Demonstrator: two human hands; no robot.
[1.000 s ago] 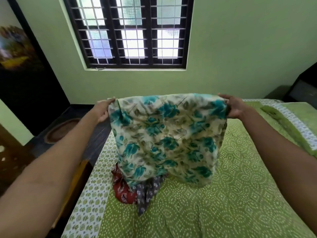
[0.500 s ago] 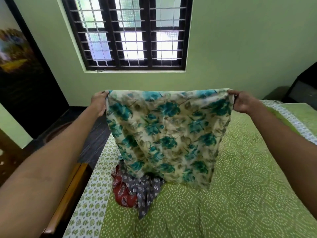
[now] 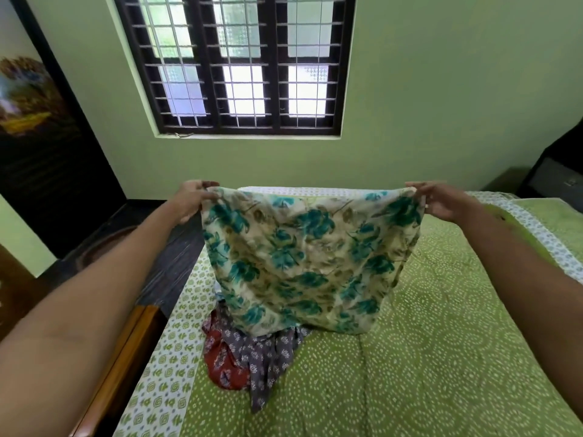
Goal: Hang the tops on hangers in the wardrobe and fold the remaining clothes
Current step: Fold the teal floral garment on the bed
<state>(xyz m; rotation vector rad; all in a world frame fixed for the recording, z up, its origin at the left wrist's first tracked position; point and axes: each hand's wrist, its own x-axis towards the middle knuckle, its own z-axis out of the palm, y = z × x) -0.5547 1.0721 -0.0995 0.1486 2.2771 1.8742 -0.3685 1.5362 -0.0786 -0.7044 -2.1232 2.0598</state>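
Holding: my two hands stretch a cream cloth with teal leaf print out flat in the air in front of me, above the bed.
Left hand: my left hand pinches the cloth's upper left corner, fingers curled onto the edge.
Right hand: my right hand pinches the upper right corner, fingers closed on the fabric.
Printed cloth: its top edge sags a little between my hands; its lower edge hangs down to the pile beneath and to the bedspread on the right.
Pile: a red patterned garment and a grey garment with small white flowers lie crumpled together on the bed's left side, partly hidden behind the hanging cloth.
Bed: green dotted bedspread with a white printed border along the left edge; a wooden bed frame shows at the near left.
Far side: a dark-framed barred window in the green wall.
Left: a dark door.
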